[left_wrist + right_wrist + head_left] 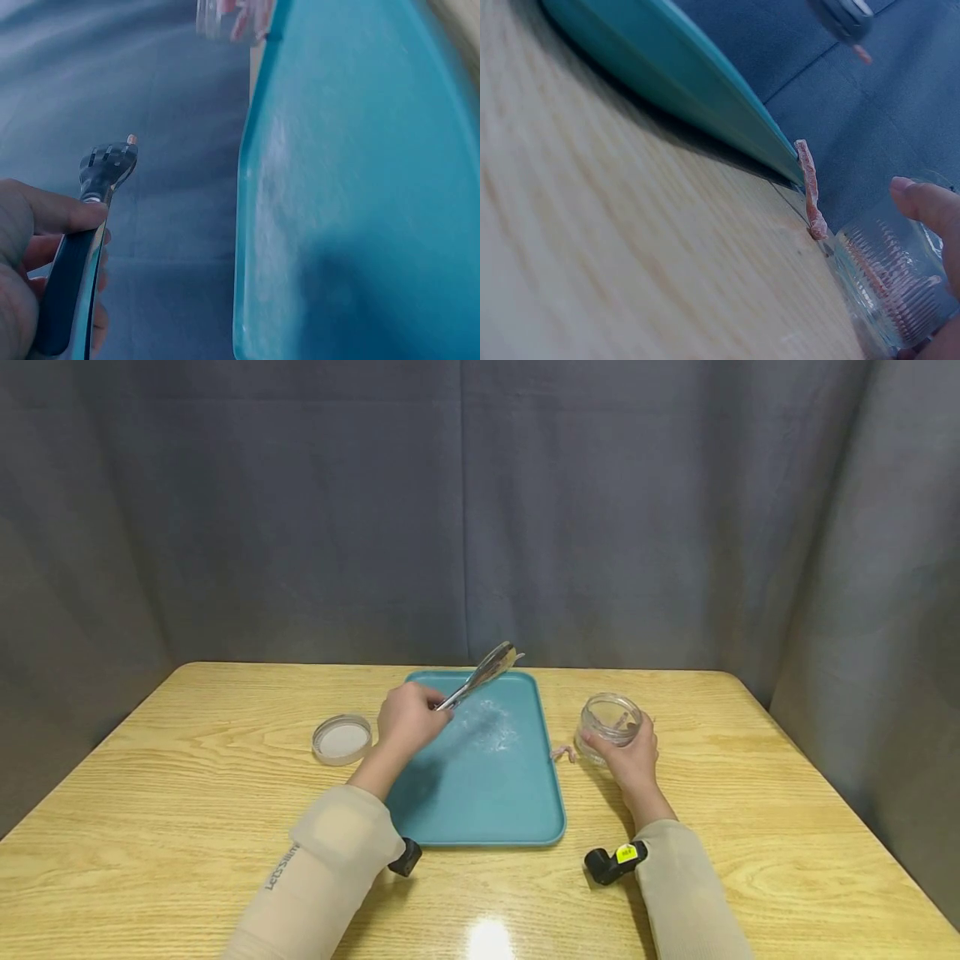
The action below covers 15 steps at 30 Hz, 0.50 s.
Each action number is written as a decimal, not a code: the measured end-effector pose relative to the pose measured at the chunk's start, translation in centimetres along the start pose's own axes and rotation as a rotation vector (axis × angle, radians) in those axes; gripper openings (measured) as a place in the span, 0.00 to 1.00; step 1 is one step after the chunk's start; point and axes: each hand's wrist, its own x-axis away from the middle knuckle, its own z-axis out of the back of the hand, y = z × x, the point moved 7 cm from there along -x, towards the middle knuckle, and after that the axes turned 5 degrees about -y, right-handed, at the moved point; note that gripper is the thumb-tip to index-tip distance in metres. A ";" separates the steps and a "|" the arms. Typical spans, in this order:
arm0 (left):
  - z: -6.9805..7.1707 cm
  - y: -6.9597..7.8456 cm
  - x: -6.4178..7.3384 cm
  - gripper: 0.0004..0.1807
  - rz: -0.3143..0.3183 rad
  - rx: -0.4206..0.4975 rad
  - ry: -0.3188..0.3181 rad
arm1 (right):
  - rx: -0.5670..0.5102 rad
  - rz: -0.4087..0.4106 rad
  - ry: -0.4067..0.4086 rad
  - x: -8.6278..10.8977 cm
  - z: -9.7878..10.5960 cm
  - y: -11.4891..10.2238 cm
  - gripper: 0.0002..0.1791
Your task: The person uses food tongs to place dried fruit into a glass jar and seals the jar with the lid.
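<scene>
My left hand [411, 720] grips metal tongs [487, 670], raised above the far part of a teal tray [480, 802]. A small pinkish end [132, 139] pokes out of the tongs' tips in the left wrist view; most of that piece is hidden. On the right, my right hand [633, 756] holds a clear ribbed glass jar [889, 277] by its side, mouth up. Pinkish strips show inside the jar. One sugary-looking pink strip [810, 187] leans between the tray's right edge and the table, close to the jar.
A round lid [342, 739] with a white inside lies left of the tray. White powder [495, 731] is scattered over the tray's bare surface. Behind the wooden table [187, 793] hangs a grey curtain [315, 527].
</scene>
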 end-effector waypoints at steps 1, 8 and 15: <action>0.0 0.3 0.0 0.06 -0.004 -0.001 0.002 | -0.002 0.000 -0.001 0.0 0.0 0.0 0.51; 0.1 2.5 -0.2 0.04 -0.052 0.012 0.026 | -0.001 -0.005 -0.004 0.0 -0.2 -0.1 0.51; -0.3 4.7 -0.2 0.05 -0.090 0.027 0.034 | 0.001 0.003 0.000 0.1 -0.2 -0.1 0.51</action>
